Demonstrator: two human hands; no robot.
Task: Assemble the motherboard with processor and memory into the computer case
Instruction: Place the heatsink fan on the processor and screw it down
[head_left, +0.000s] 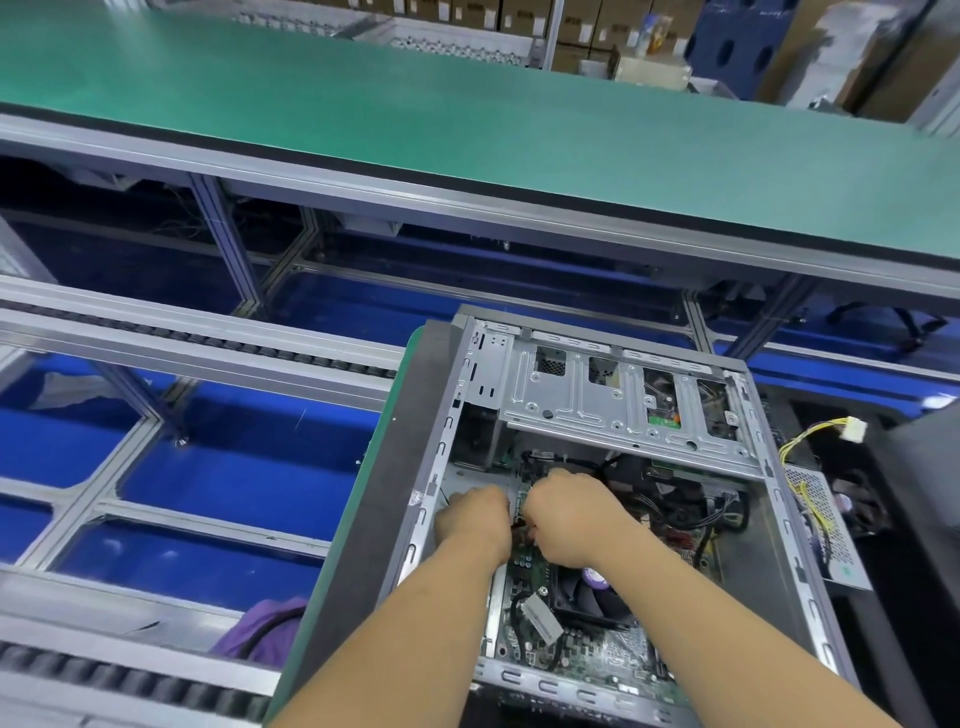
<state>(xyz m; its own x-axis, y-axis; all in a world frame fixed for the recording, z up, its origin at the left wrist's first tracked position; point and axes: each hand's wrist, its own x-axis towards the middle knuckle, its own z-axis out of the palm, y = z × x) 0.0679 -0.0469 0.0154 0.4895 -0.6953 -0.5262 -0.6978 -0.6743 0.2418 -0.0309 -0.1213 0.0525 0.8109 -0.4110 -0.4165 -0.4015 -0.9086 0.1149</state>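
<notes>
An open grey computer case (789, 561) lies on its side at the lower right. The green motherboard (602, 660) sits inside it, with a black cooler fan (597, 597) on the processor. Both of my hands reach into the case at the board's far left edge. My left hand (475, 522) has curled fingers down by the case wall. My right hand (571, 514) is curled too, close beside it, over a small dark cable or connector. What the fingers hold is hidden. A silver drive cage (613, 400) spans the case's far end.
A power supply (826, 525) with yellow wires and a white plug (854, 430) lies right of the case. A green bench top (467, 114) runs across the back. Roller conveyor rails (208, 343) and blue flooring are to the left. Purple cloth (265, 623) lies below the rails.
</notes>
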